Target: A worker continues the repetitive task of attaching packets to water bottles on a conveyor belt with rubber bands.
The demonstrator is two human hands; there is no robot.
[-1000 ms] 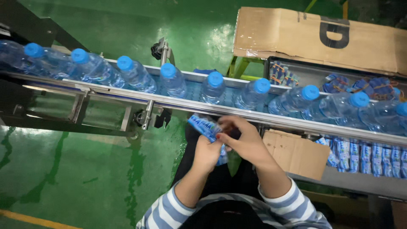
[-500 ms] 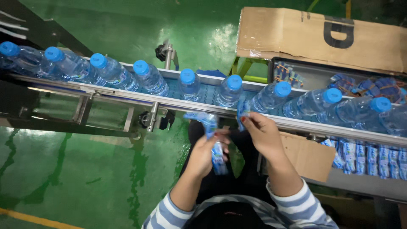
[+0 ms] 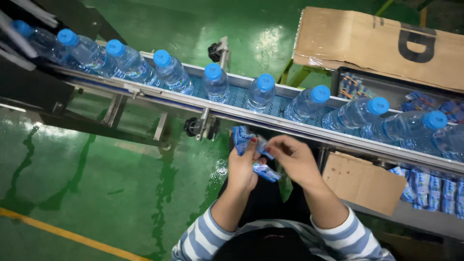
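While you've got that bunch of labels [image 3: 245, 139] pinched in your left hand [image 3: 243, 169], fingers curled tight around it just below the conveyor [image 3: 159, 92] rail, your right hand [image 3: 296, 159] is nipping one label off the top with thumb and fingertips closed on its edge. So you're mid-peel: one sleeve is coming free but isn't on a bottle yet. The bottle [image 3: 261, 92] right above your hands has no label as far as I can tell, and the others in the row look bare too, so most of the work looks ahead of you. More labels sit in the tray [image 3: 430, 191] at right. Hard to say how many are left in your bunch, your hand covers most of it, and the row of bottles runs off both edges.
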